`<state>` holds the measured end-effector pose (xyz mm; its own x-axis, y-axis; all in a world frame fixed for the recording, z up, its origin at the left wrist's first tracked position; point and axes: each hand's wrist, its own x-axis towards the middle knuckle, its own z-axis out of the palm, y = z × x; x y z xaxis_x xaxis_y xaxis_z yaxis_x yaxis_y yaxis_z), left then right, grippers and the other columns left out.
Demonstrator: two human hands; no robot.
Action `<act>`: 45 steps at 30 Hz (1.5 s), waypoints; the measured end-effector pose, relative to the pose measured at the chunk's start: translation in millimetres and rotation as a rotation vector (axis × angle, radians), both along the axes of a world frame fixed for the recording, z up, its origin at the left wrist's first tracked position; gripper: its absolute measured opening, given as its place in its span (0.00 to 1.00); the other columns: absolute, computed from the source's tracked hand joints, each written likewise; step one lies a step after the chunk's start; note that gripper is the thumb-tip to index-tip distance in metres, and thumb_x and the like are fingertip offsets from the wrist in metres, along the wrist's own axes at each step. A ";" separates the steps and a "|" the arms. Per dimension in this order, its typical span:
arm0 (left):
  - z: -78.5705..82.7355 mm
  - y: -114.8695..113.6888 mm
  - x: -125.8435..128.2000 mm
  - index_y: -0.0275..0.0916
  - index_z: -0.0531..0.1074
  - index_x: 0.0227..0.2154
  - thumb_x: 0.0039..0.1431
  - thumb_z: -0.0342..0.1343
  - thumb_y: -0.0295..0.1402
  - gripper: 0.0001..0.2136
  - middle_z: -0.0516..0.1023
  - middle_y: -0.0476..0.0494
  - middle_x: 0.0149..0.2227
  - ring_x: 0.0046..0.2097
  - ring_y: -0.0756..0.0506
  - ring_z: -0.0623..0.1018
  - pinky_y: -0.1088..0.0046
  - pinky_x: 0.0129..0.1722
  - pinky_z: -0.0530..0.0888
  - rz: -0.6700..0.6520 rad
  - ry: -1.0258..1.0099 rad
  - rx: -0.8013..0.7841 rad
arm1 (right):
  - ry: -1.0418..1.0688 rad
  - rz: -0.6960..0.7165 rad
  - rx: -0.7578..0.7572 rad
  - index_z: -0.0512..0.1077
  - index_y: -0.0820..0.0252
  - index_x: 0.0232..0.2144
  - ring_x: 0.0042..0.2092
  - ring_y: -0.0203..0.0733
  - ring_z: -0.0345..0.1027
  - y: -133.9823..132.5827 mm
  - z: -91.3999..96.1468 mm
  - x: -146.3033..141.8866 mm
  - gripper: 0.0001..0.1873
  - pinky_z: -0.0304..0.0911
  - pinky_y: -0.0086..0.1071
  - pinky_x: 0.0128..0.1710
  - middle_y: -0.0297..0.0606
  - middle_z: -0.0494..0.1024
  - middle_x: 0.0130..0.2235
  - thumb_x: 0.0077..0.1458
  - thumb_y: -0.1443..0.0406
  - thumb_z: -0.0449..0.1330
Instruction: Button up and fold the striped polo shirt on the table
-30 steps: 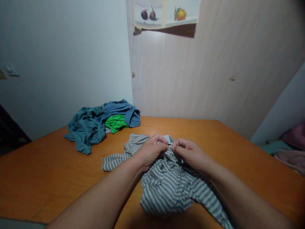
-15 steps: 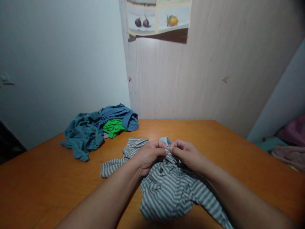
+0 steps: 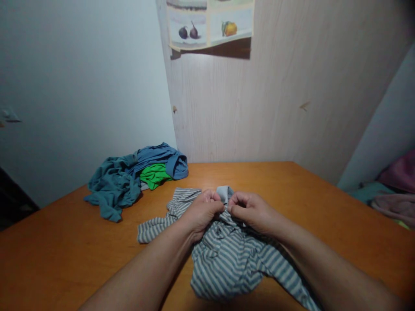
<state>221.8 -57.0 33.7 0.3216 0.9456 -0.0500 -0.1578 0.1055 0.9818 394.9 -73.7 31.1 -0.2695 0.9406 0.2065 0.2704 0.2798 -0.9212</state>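
A grey and white striped shirt (image 3: pixel 223 263) lies crumpled on the orange wooden table (image 3: pixel 65 255) right in front of me. My left hand (image 3: pixel 201 211) and my right hand (image 3: pixel 251 211) sit side by side at its collar. Both are closed, each pinching the shirt fabric near the grey collar tab (image 3: pixel 223 193). One sleeve (image 3: pixel 155 226) trails out to the left on the table, another runs toward the lower right.
A heap of blue and green clothes (image 3: pixel 136 177) rests at the back left of the table. A pale wood panel (image 3: pixel 259 103) with a fruit picture (image 3: pixel 209 23) stands behind the table. Pink and grey fabric (image 3: pixel 395 194) lies at the right.
Both hands have stayed pinched at the collar and drawn slightly closer together. The view has shifted a little.
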 end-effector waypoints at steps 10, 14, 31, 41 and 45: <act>4.7 -3.4 -1.1 0.39 0.65 0.32 0.40 0.63 0.26 0.15 0.70 0.55 0.23 0.25 0.53 0.69 0.77 0.25 0.61 -0.027 -0.085 -0.041 | 0.040 0.002 -0.093 0.69 0.60 0.27 0.25 0.31 0.51 -0.2 5.0 1.7 0.08 0.46 0.27 0.24 0.27 0.63 0.23 0.51 0.61 0.60; 6.0 -5.0 -1.0 0.39 0.65 0.33 0.41 0.65 0.26 0.17 0.71 0.55 0.25 0.27 0.53 0.70 0.78 0.28 0.64 -0.090 -0.132 -0.030 | 0.098 -0.008 -0.175 0.68 0.59 0.25 0.24 0.31 0.48 -0.6 6.6 2.1 0.07 0.43 0.28 0.23 0.26 0.61 0.21 0.48 0.61 0.60; 7.3 3.1 -6.5 0.37 0.69 0.35 0.41 0.65 0.24 0.16 0.73 0.50 0.28 0.27 0.52 0.73 0.77 0.29 0.67 -0.126 -0.169 -0.157 | 0.211 -0.037 -0.083 0.68 0.59 0.27 0.26 0.33 0.53 0.3 6.8 0.4 0.11 0.48 0.28 0.26 0.28 0.63 0.24 0.52 0.57 0.61; 2.2 1.4 -5.8 0.36 0.71 0.31 0.43 0.62 0.24 0.10 0.69 0.54 0.23 0.23 0.55 0.66 0.79 0.24 0.58 -0.075 0.016 -0.003 | 0.095 -0.001 0.034 0.68 0.59 0.30 0.28 0.33 0.55 -3.5 6.3 -0.8 0.11 0.51 0.29 0.27 0.29 0.65 0.27 0.57 0.57 0.60; 2.5 0.2 -5.0 0.37 0.69 0.31 0.44 0.63 0.27 0.10 0.69 0.54 0.24 0.24 0.54 0.66 0.79 0.25 0.58 -0.065 0.049 0.090 | 0.032 -0.040 0.119 0.70 0.59 0.32 0.30 0.35 0.59 -1.7 2.9 -0.1 0.11 0.55 0.30 0.30 0.31 0.68 0.29 0.59 0.57 0.58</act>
<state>216.8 -56.8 36.1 0.3820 0.9240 0.0165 -0.1047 0.0255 0.9942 394.8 -75.4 34.1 -0.2238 0.9188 0.3250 0.2546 0.3770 -0.8905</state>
